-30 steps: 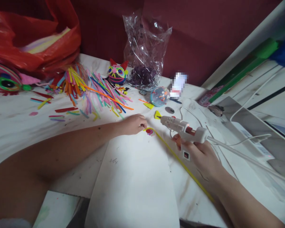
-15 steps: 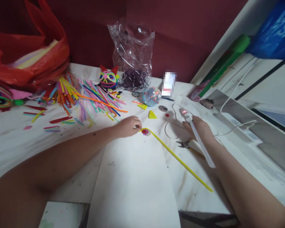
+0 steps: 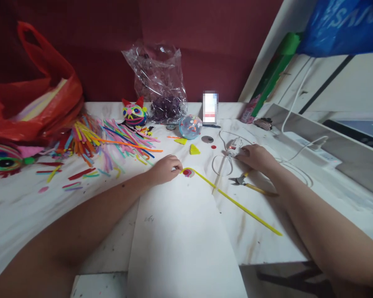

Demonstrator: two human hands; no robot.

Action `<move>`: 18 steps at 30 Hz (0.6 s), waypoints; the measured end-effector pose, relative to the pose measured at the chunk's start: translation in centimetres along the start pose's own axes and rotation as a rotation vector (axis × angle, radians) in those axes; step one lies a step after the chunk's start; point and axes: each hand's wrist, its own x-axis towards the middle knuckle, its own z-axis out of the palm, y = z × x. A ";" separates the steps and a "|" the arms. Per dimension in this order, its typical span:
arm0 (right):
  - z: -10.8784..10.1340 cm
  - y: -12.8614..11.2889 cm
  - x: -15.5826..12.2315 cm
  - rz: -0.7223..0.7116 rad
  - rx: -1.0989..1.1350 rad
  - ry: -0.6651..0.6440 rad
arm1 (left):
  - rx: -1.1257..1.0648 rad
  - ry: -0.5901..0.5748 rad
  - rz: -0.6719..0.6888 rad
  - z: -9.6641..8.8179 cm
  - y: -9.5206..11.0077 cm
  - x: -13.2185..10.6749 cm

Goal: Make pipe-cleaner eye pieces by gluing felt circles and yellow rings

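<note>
My left hand [image 3: 165, 168] pinches the coiled end of a long yellow foam strip [image 3: 236, 203], where a small pink and red spiral [image 3: 188, 172] lies on the white table. My right hand [image 3: 257, 157] rests closed on a white glue gun [image 3: 233, 147] that lies on the table with its red light on. Yellow-handled cutters [image 3: 247, 184] lie just below that hand. A white sheet of paper [image 3: 180, 231] lies in front of me, under the strip's coiled end.
A heap of coloured foam strips [image 3: 112, 138] and a red plastic bag [image 3: 34, 103] lie at the left. A small cat-face ball [image 3: 134, 113], a clear bag [image 3: 157, 82], a clear ball [image 3: 190, 126] and yellow triangles [image 3: 194, 150] sit at the back. A white cord [image 3: 301, 153] runs right.
My right hand has carried the glue gun away from the spiral and laid it down on the table further back. The left hand has stayed pinching the strip's coiled end.
</note>
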 end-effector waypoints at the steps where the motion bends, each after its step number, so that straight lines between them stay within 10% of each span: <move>1: -0.2 0.0 -0.1 0.013 0.003 0.000 | 0.004 -0.001 0.001 0.0 0.0 0.0; 5: -1.5 -1.2 -1.2 0.024 0.071 0.165 | 0.011 -0.001 -0.010 0.0 0.0 -0.1; 8: -2.1 -3.9 -2.8 -0.249 0.292 0.297 | 0.015 0.015 -0.001 0.2 -0.1 -0.1; 13: -1.4 -10.4 -5.5 -0.830 0.512 0.151 | 0.024 0.052 0.011 0.4 -0.3 -0.2; 18: 0.2 -14.4 -6.0 -0.932 0.444 0.083 | 0.045 0.063 0.032 0.3 -0.1 -0.2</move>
